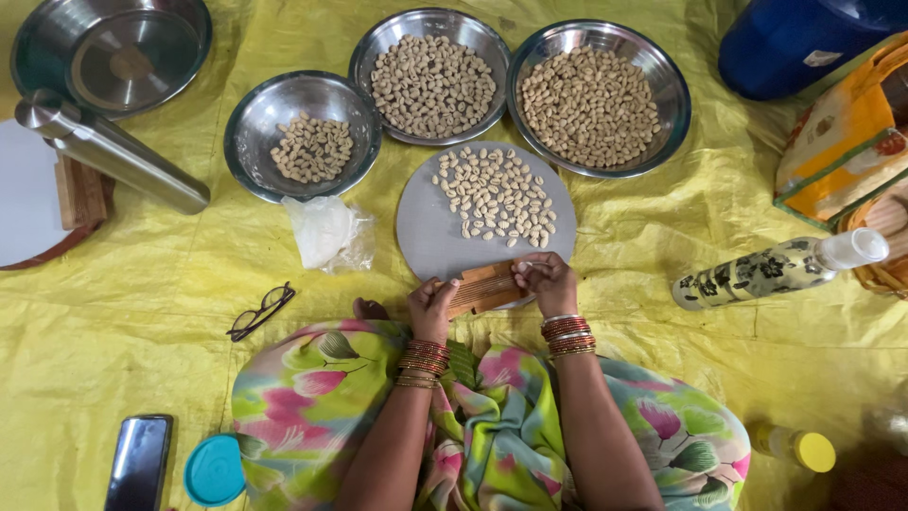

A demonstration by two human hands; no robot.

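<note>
My left hand (pixel 430 305) grips the left end of a small ridged wooden board (pixel 485 286) that rests on the near edge of a round grey plate (pixel 426 232). My right hand (pixel 546 279) presses its fingertips on the board's right end, pinching something too small to make out. A heap of small pale shell-shaped pieces (pixel 497 196) lies on the far half of the plate. Both wrists wear stacks of bangles.
Three steel bowls hold more pale pieces: a small one (pixel 248 142), a middle one (pixel 364 52) and a right one (pixel 673 104). A steel pan (pixel 38 38), steel cylinder (pixel 118 151), plastic bag (pixel 326 232), glasses (pixel 260 310), phone (pixel 138 462), blue lid (pixel 214 469), patterned bottle (pixel 771 270) and blue drum (pixel 794 43) lie around on the yellow sheet.
</note>
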